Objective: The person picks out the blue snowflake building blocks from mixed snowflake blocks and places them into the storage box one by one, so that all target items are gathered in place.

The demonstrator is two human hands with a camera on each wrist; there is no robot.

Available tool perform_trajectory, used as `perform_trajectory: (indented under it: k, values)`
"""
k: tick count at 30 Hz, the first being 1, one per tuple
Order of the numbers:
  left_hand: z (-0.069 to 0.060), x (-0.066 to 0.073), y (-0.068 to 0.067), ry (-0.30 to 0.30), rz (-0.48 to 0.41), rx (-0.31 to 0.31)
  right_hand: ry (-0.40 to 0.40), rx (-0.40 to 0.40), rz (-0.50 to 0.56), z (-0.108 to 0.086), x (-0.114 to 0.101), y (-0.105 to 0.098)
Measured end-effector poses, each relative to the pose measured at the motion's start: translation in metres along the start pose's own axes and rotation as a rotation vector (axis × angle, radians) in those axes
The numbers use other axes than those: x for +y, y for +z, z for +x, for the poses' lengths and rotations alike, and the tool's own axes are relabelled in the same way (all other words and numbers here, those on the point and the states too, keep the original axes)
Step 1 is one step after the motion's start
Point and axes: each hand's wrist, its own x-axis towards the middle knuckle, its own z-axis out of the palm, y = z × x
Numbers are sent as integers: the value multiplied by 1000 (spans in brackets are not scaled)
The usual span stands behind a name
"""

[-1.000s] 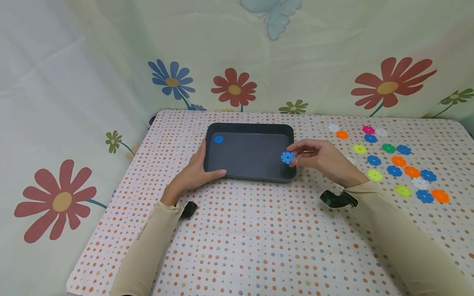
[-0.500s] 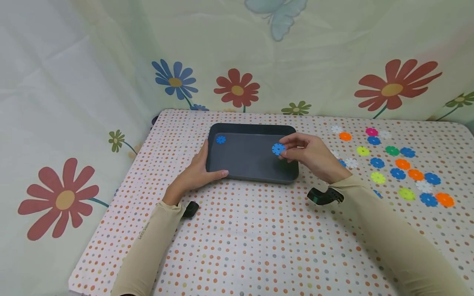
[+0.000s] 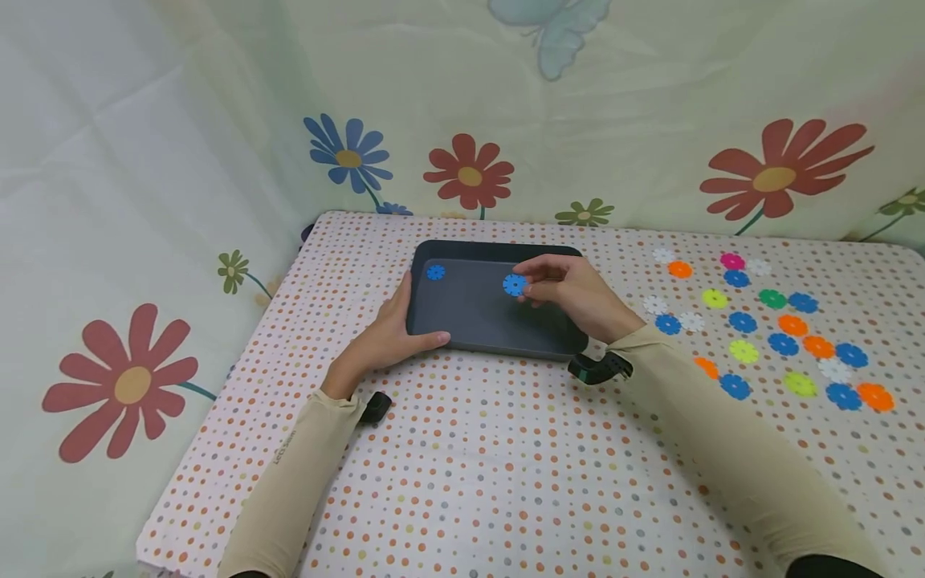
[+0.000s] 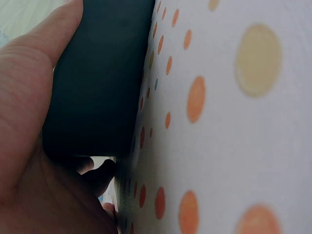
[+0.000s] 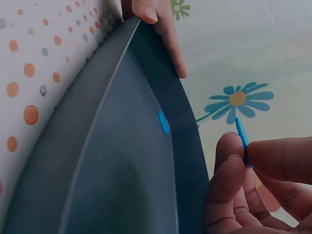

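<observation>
In the head view a dark grey rectangular tray (image 3: 491, 343) sits on the dotted tabletop. My left hand (image 3: 386, 335) holds its near left corner, thumb along the front wall and fingers along the left side. Over the tray's middle, my right hand (image 3: 571, 291) pinches a blue notched plastic disc (image 3: 514, 285) between thumb and fingertips. The right wrist view shows this disc edge-on, apart from the tray floor. Another blue disc (image 3: 436, 273) lies flat inside, near the far left corner. The left wrist view has my thumb against the tray's dark outer wall (image 4: 100, 83).
To the right of the tray, several notched discs lie scattered on the dotted cloth (image 3: 506, 466), among them an orange disc (image 3: 876, 397), a green disc (image 3: 772, 299) and a pink disc (image 3: 733, 261). A flower-printed curtain (image 3: 636, 104) hangs behind the table.
My right hand has moved left with the blue disc, from the tray's right side to over its middle. The left hand has kept its place on the tray. The head view has shifted slightly.
</observation>
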Motion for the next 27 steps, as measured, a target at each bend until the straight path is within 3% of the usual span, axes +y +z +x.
perform_trajectory:
  k: [13,21,27]
  values:
    - [1,2,-2,9,-9,16,10,-48,-102,35,-6,14]
    - [1,2,-6,16,-8,17,23,-74,-96,55,-8,21]
    - [2,-2,-1,4,-3,14,21,-111,-88,66,-2,26]
